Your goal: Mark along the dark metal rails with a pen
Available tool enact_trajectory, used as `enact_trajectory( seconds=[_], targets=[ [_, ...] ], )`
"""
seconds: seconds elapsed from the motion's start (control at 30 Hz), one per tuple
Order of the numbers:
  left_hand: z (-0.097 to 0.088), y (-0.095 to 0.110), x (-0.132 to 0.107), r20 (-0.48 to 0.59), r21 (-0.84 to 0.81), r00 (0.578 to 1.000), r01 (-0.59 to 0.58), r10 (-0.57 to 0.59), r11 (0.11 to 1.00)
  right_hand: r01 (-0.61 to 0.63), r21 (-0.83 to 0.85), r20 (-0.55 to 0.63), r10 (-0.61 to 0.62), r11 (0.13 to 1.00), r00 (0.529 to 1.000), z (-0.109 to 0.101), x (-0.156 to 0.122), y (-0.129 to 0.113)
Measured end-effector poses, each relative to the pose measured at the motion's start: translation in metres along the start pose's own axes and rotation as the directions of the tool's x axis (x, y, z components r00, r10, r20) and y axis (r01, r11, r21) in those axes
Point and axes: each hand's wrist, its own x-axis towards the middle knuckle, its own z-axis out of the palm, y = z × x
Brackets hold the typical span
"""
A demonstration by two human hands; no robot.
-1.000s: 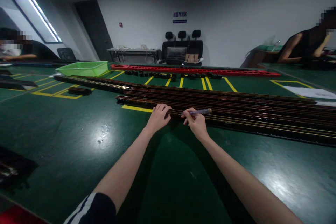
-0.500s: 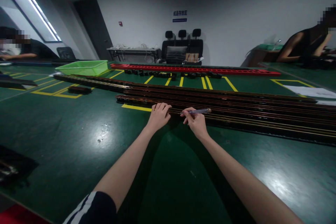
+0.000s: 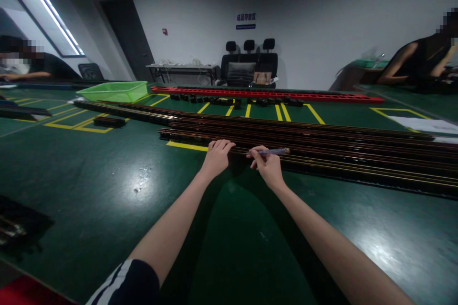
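My monitor gives me a dark green table (image 3: 89, 176) with yellow tape lines (image 3: 188, 146), black strips (image 3: 358, 152) streaked copper and gold, a red rail (image 3: 265, 95), a lime-green basket (image 3: 118, 91), a purplish tool (image 3: 272, 151) and a white-striped navy sleeve (image 3: 145, 279).

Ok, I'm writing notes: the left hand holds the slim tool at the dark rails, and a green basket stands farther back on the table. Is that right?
Not quite: the head view shows the right hand, not the left hand, holding the slim tool at the dark rails. The green basket does stand farther back on the table.
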Motion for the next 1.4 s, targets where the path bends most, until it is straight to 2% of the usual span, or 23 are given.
enact_trajectory(
  seconds=[0.2, 0.4, 0.63, 1.27, 1.4],
  targets=[
    [0.0030, -0.0034, 0.0006, -0.015, -0.027, 0.999, -0.029, 0.029, 0.999, -0.016, 0.021, -0.056, 0.017, 1.000, 0.998, 0.0009, -0.0004, 0.0039],
    [0.0070, -0.0073, 0.0014, -0.030, -0.079, 0.998, -0.050, 0.048, 0.996, -0.027, -0.008, 0.026, 0.027, 1.000, 0.999, -0.0015, -0.0002, -0.0007],
    [0.0038, -0.0065, 0.0006, -0.005, -0.114, 0.999, -0.044, 0.044, 0.992, -0.039, -0.013, 0.005, 0.039, 0.999, 0.999, -0.0009, -0.0008, -0.0033],
    [0.0068, -0.0068, 0.0009, -0.011, -0.073, 0.999, -0.050, 0.050, 0.996, -0.044, -0.011, -0.003, 0.044, 0.999, 0.999, -0.0003, -0.0003, 0.0018],
    [0.0060, -0.0070, 0.0013, 0.003, -0.078, 0.999, -0.043, 0.043, 0.996, -0.043, -0.016, -0.053, 0.042, 0.999, 0.998, 0.0001, -0.0006, 0.0032]
  ],
)
